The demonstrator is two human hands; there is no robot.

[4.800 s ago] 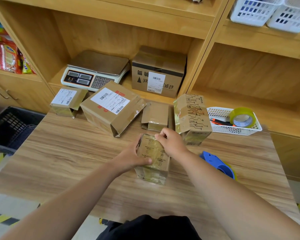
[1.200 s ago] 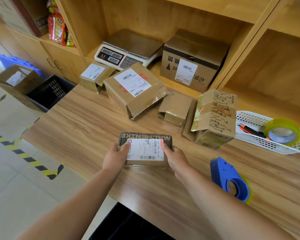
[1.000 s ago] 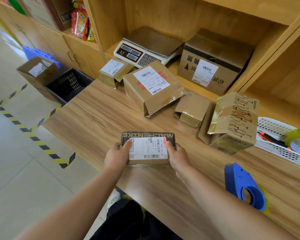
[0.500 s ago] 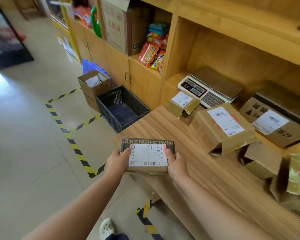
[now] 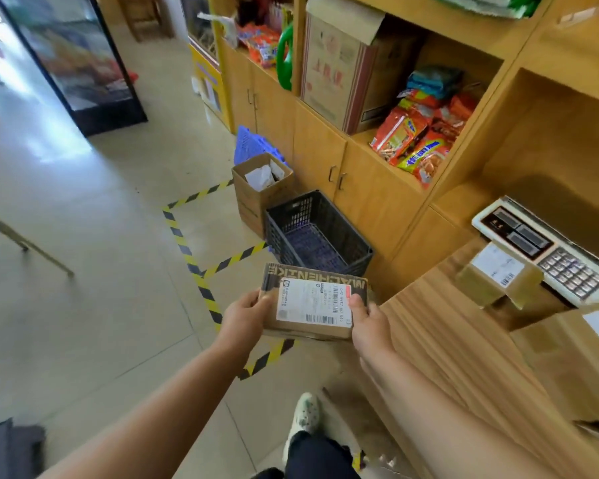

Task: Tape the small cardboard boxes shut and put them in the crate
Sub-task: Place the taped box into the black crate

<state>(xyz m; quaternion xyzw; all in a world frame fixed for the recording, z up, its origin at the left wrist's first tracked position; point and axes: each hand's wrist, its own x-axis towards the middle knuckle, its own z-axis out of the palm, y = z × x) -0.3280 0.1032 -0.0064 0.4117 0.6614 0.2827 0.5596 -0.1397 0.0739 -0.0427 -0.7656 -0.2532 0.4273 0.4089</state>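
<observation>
Currently the person is holding a flat labelled cardboard box (image 5: 313, 302) level in the air, off the end of the wooden table (image 5: 446, 333) and above the floor. The left hand (image 5: 244, 316) is gripping its left end, thumb on top; the right hand (image 5: 369, 323) is gripping the right end likewise. A black plastic crate (image 5: 277, 229) is sitting on the floor just beyond the box, beside an open carton (image 5: 256, 198). Another small labelled box (image 5: 498, 274) is lying on the table by the weighing scale (image 5: 550, 250).
</observation>
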